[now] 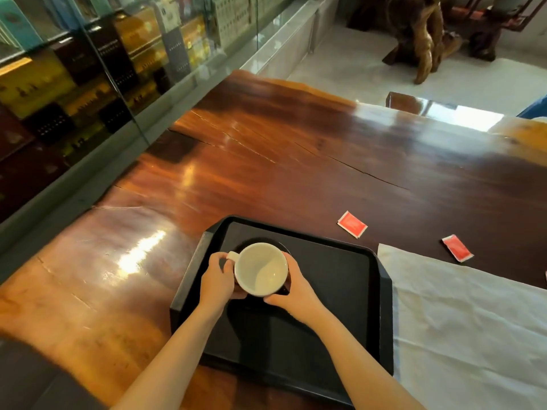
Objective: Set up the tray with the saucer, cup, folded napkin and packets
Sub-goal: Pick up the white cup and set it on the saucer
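Observation:
A black tray point(340, 291) lies on the wooden table in front of me. In its far-left part a white cup point(261, 269) stands over a dark saucer point(251, 243), of which only the far rim shows. My left hand point(217, 279) grips the cup at its handle, which points left. Around the cup's right side is my right hand point(291, 287). The cup is empty. A large white napkin point(473, 321) lies spread flat to the right of the tray. Two red packets point(352, 224) point(457, 247) lie on the table beyond the napkin.
The glossy wooden table point(266, 161) stretches far ahead and to the left. A glass display case with boxes point(88, 69) runs along the left side. A carved wooden stand point(423, 39) stands on the floor past the table's far edge.

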`<state>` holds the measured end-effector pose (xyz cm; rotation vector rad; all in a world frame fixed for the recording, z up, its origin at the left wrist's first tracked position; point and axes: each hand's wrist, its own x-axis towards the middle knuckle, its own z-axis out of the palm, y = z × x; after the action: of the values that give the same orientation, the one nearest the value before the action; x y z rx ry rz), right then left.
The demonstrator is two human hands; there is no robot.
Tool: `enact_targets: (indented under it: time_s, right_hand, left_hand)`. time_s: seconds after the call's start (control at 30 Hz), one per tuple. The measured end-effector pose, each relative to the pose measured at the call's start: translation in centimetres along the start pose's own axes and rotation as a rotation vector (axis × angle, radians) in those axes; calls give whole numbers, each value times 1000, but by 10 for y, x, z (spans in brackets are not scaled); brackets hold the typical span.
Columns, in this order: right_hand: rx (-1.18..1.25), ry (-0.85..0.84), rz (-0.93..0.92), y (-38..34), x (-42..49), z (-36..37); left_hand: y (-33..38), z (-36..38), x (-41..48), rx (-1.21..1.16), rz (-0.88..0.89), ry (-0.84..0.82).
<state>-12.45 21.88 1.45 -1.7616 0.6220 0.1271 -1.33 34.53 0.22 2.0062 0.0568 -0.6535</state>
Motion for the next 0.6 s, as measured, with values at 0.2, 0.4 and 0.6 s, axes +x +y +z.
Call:
enact_targets:
  time_s: [0.2,0.4,0.6]
  right_hand:
    - [23,36,1,4,9,3]
    - [24,37,21,8,11,6]
    - [14,40,54,9,10,9]
  left_hand:
    - [-1,2,10,-15,-39,-32]
    - [-10,2,11,-50,-57,-89]
    - [-14,1,12,-62,-68,-105]
